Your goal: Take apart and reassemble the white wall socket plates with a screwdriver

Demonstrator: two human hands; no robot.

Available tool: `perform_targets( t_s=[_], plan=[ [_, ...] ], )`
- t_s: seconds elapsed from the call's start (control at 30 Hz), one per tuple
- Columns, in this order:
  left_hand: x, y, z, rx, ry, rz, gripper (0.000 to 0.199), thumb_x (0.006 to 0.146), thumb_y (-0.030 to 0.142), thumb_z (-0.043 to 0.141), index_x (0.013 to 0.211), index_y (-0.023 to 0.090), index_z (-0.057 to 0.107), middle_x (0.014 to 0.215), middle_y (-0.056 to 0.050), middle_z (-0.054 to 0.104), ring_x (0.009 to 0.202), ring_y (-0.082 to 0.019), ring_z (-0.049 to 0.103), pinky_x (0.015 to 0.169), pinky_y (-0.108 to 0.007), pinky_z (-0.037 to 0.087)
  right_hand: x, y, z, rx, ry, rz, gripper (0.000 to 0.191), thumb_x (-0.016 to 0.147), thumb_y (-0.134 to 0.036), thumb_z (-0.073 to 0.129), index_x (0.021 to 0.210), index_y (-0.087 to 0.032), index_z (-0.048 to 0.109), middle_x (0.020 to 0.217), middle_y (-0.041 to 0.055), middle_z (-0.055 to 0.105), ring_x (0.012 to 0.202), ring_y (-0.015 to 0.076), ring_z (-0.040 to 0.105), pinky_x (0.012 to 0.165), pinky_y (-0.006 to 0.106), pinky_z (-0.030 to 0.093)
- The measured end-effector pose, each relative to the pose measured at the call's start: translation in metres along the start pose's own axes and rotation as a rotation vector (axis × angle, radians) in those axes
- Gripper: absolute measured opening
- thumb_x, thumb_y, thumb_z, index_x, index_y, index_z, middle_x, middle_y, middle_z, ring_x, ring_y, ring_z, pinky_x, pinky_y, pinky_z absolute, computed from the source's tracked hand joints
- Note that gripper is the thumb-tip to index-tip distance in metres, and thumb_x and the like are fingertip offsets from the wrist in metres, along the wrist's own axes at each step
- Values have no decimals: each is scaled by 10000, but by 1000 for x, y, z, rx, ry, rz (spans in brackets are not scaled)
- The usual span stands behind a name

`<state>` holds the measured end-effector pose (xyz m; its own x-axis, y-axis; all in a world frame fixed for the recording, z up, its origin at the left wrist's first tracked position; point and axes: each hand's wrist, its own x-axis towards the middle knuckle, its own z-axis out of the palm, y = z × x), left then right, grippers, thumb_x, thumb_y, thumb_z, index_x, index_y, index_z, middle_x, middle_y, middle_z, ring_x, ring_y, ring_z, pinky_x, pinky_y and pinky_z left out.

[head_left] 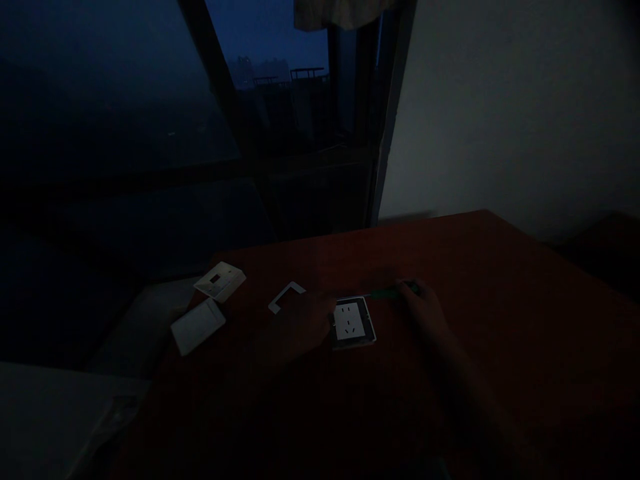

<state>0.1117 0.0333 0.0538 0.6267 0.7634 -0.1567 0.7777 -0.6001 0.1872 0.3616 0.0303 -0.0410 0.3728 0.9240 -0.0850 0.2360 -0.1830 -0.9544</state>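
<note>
A white wall socket (350, 322) with a dark surround lies face up on the table. My right hand (425, 308) is closed round the green handle of a screwdriver (384, 293). Its thin shaft runs left along the socket's far edge. At the socket's left side is my left hand (313, 319), its fingers drawn together near the screwdriver's tip. Whatever those fingers pinch is lost in the dark. A white square frame (289, 293) lies just beyond my left hand, which partly covers it.
On the left of the reddish-brown table (420, 243) lie a white box-like plate (220, 281) with a small dark opening and a flat white rectangular piece (199, 327). Behind the table are a dark window (280, 40) and a pale wall (500, 113). The room is very dim.
</note>
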Motion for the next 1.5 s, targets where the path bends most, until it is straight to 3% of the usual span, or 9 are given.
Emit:
perform_targets(
  t_s=[0.3,0.63,0.9,1.27,1.5],
  plan=[
    [-2,-4,15,17,-2,69,41,857,187,511,861,181,552,954,-61,635,836,-192,617,679,-281,470,1,5,1,-3,-1,-9,419,747,-590,597,841,-187,665,728,31,653,668,193,603,591,282,444],
    [6,6,16,159,-91,-40,162,853,175,507,1001,137,560,947,-120,661,844,-262,665,685,-344,521,1,5,-1,-7,-2,-32,431,739,-600,597,841,-187,661,739,35,658,699,204,608,616,288,441],
    [7,-3,25,146,-52,-2,126,908,199,461,971,155,560,912,-95,676,810,-226,668,679,-304,502,1,5,0,-11,-2,-19,447,725,-621,600,829,-190,660,722,33,654,662,196,600,578,277,432],
    [3,-6,22,129,27,61,248,963,282,419,846,176,610,831,-49,679,728,-176,648,608,-247,426,-1,2,0,-7,-19,-9,445,735,-618,597,832,-188,654,717,26,644,652,192,591,585,284,439],
    [0,-6,23,132,-6,9,202,940,285,453,864,170,599,874,-65,681,760,-197,651,633,-269,455,-2,0,-1,-4,-13,-7,436,739,-605,596,847,-188,660,720,27,643,671,195,592,596,284,441]
  ],
)
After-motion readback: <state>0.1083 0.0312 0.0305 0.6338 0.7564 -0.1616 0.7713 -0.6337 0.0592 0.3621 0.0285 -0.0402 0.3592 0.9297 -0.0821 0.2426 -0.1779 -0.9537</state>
